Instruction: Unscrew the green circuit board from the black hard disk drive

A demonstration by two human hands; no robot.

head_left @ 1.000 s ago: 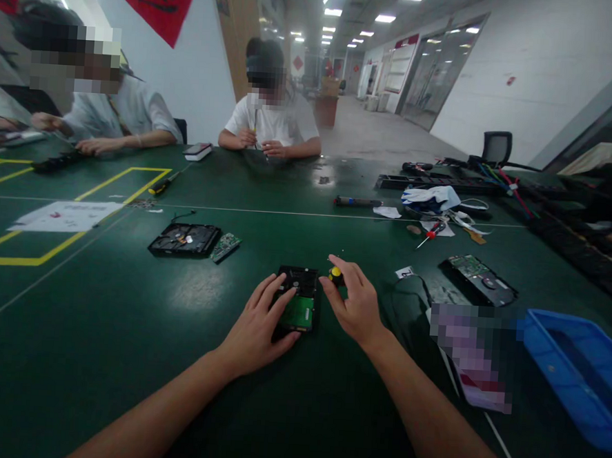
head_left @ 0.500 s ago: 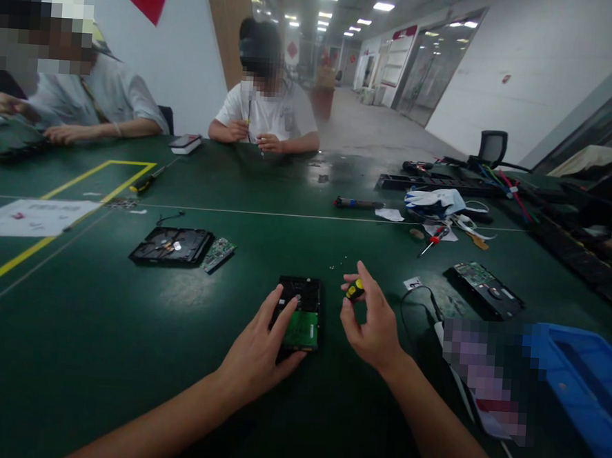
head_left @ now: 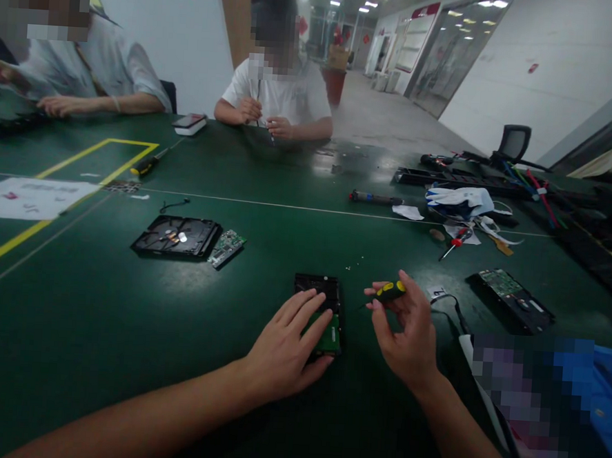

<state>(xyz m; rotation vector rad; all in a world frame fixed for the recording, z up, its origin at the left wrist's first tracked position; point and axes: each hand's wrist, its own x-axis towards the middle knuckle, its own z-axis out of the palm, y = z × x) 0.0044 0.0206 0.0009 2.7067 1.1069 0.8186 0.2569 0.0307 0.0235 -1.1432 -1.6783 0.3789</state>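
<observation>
A black hard drive [head_left: 317, 282] with a green circuit board [head_left: 331, 335] lies flat on the green table in front of me. My left hand [head_left: 291, 342] steadies it, fingers across its top and thumb along the near edge, so much of the drive is covered. Right of the drive, my right hand [head_left: 406, 332] holds a yellow-and-black screwdriver [head_left: 389, 291] by its handle. The screwdriver's thin shaft points left toward the drive and is apart from it. Several tiny screws [head_left: 356, 264] are scattered on the table just beyond.
To the left lie an opened drive [head_left: 178, 238] and a loose circuit board [head_left: 226, 249]. At right are another drive [head_left: 512, 300], a red screwdriver [head_left: 455, 244], white gloves [head_left: 460, 200] and a blue tray [head_left: 607, 386]. Two people sit across the table.
My right hand has turned the screwdriver from steeply tilted to nearly level, shaft toward the drive. More fingers of my left hand now cover the drive. The whole view has shifted slightly.
</observation>
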